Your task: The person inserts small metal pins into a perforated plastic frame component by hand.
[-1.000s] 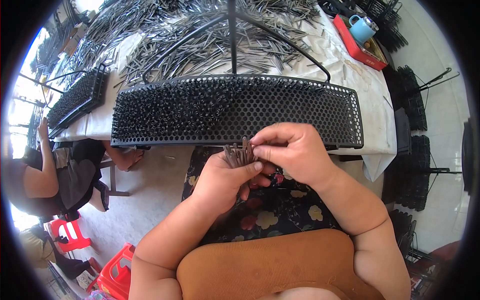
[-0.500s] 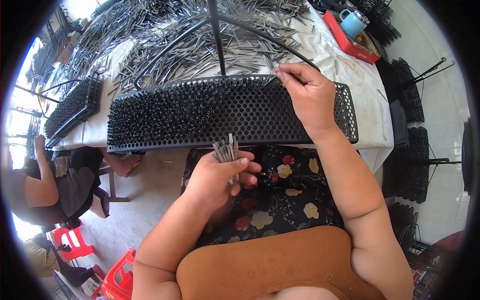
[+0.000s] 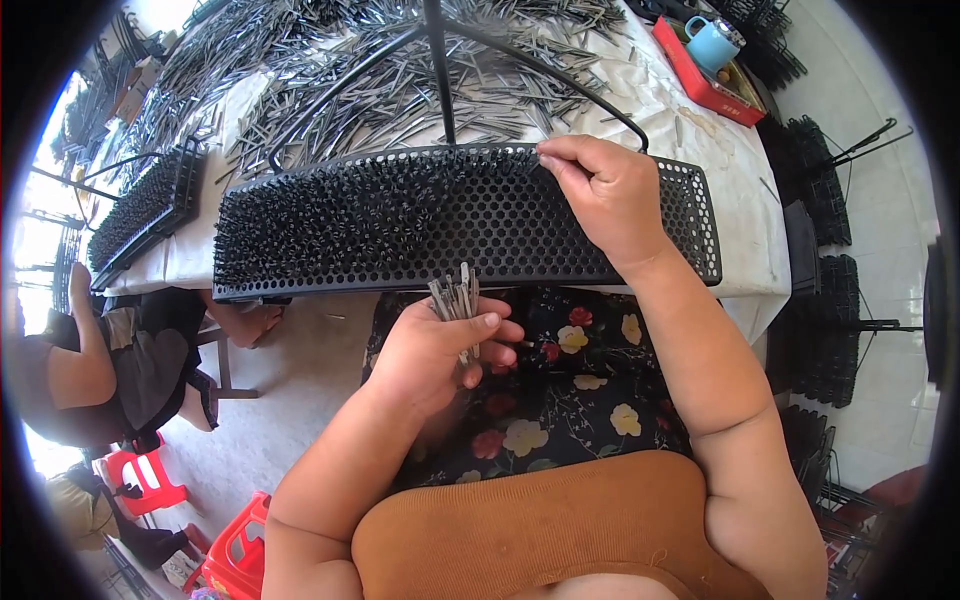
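Observation:
A long black perforated panel (image 3: 535, 235) lies across the near edge of the table. Short black strips (image 3: 320, 235) stand densely in its holes on the left and part of the middle, while the right side shows bare holes. My left hand (image 3: 440, 345) is closed round a bundle of thin grey metal strips (image 3: 462, 290), just below the panel's near edge. Over the panel's far edge, right of the filled part, my right hand (image 3: 610, 195) is closed in a pinch. Whatever its fingertips hold is too small to make out.
Loose strips (image 3: 400, 85) cover the white-clothed table behind the panel, under a black metal frame (image 3: 440, 80). A blue mug (image 3: 712, 45) stands in a red tray (image 3: 705, 95). A similar panel (image 3: 145, 215) and a seated person (image 3: 110, 360) are at left, near red stools (image 3: 240, 555).
My right hand has shifted slightly left and down along the panel's far edge, its fingertips now nearer the filled part. The left hand still holds its bundle in place.

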Available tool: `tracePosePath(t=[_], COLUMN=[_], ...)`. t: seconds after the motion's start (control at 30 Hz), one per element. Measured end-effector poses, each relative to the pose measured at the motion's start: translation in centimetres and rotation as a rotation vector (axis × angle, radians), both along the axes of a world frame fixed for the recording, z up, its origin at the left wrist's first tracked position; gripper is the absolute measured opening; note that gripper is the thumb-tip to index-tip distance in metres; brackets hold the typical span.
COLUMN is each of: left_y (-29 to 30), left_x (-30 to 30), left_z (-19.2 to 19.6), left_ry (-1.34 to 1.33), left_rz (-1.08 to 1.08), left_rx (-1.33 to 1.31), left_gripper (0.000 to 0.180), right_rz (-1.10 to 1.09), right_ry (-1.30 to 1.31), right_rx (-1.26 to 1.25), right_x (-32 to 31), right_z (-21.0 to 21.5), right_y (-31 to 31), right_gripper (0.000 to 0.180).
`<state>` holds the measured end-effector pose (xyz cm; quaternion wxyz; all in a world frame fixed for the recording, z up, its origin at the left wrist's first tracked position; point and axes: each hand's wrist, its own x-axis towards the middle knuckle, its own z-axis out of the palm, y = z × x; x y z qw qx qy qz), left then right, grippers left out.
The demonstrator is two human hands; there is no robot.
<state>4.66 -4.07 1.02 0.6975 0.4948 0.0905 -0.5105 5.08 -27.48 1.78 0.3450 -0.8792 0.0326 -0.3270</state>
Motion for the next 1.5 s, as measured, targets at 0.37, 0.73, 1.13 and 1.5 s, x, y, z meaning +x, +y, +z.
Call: tracePosePath(t=[0.37,0.73,1.13,1.5], left_y=[0.0,0.0,0.1,-0.1], left_x=[0.1,0.1,0.3,0.1], left_z=[0.0,-0.1,-0.2,-0.2], left_ry=[-0.021,-0.011,-0.012,-0.003], left_rz=[-0.027,-0.03,-0.084,-0.069], left_rx=[0.038,0.035,0.013,0.022], left_gripper=[0.019,0.019,0.021,0.019], right_rz=[0.062,0.046,0.06,0.137], right_ry=[0.089,0.108,0.155,0.211], right_rx=[-0.221,-0.285,-0.192,-0.373], right_x=[0.5,0.4,0.0,0.4], right_z=[-0.4,-0.4,-0.3,-0.5], right_y=[-1.0,-1.3,-1.5,-1.1], right_gripper=[0.014,0.014,0.016,0.023])
